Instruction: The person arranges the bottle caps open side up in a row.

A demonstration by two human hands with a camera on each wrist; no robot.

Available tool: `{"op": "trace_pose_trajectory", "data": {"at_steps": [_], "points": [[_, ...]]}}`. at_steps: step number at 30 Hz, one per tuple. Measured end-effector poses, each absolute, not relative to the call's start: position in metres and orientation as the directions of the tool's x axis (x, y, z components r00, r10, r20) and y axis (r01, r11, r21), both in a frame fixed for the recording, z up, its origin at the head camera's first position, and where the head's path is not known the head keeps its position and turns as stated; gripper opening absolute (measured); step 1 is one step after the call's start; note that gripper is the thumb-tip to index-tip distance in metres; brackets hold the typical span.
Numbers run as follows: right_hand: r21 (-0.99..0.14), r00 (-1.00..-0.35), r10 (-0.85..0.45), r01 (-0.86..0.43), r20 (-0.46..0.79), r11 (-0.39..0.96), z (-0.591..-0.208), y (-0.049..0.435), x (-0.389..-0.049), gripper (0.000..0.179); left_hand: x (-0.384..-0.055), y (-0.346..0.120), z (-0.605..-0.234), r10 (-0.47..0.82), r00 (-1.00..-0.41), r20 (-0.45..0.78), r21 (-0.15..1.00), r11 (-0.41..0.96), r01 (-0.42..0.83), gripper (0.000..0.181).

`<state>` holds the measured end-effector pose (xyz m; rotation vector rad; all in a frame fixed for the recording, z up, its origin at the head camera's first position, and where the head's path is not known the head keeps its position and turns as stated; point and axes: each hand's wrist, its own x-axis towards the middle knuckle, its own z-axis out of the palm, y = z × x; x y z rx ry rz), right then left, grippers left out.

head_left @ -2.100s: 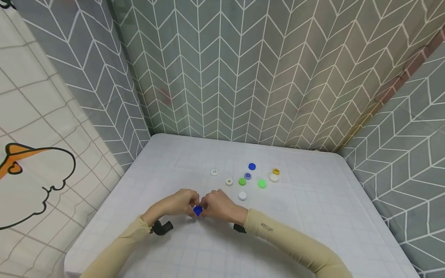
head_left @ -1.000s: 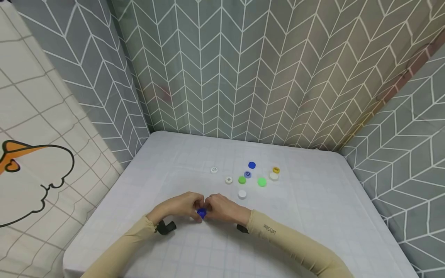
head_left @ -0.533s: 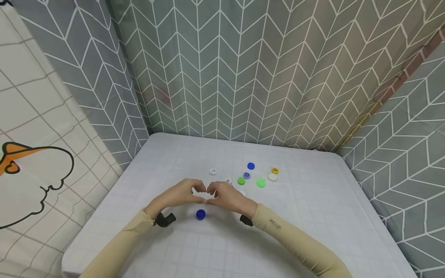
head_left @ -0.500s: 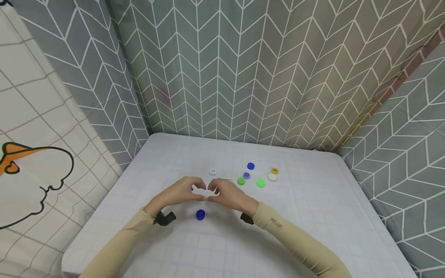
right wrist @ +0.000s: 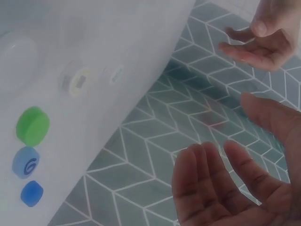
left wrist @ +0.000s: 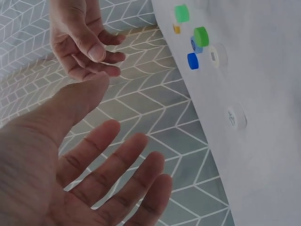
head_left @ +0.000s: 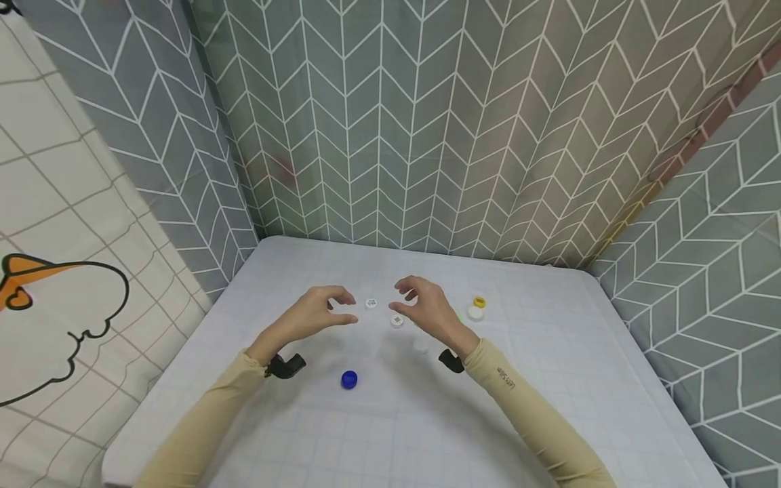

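Note:
Both hands are raised above the white-covered table, apart from each other and holding nothing. The left hand [head_left: 311, 313] has its fingers and thumb loosely bent with a gap between them. Facing it, the right hand [head_left: 424, 308] is held the same way and hides some of the bottle caps behind it in the head view. A dark blue bottle cap [head_left: 349, 379] sits on the cloth nearer the body, below the left hand. Two white caps with printed marks, one cap [head_left: 371, 303] between the hands and another cap [head_left: 397, 320] under the right fingertips, lie on the table.
Farther right lie a yellow cap [head_left: 479, 302] and a cream cap [head_left: 475, 313]. A green cap [right wrist: 33, 126], a light blue cap [right wrist: 26, 162] and a blue cap [right wrist: 32, 193] show in the right wrist view. Patterned curtains [head_left: 390, 135] stand behind the table [head_left: 549, 366].
The hands first worked together at the dark blue cap, then let go of it and rose away. Since then they have separated, the right hand moving right. The cap stays on the table.

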<state>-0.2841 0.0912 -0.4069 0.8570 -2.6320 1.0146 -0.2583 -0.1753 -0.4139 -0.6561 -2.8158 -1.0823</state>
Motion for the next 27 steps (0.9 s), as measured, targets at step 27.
{"op": "trace_pose_trajectory", "data": {"at_steps": [27], "points": [[-0.614,-0.901,-0.420,-0.395,0.113,0.683,-0.446,0.057,-0.361,0.040,-0.358,-0.172,-0.454,0.360,-0.932,0.035,0.660,0.692,0.292,0.036]]}}
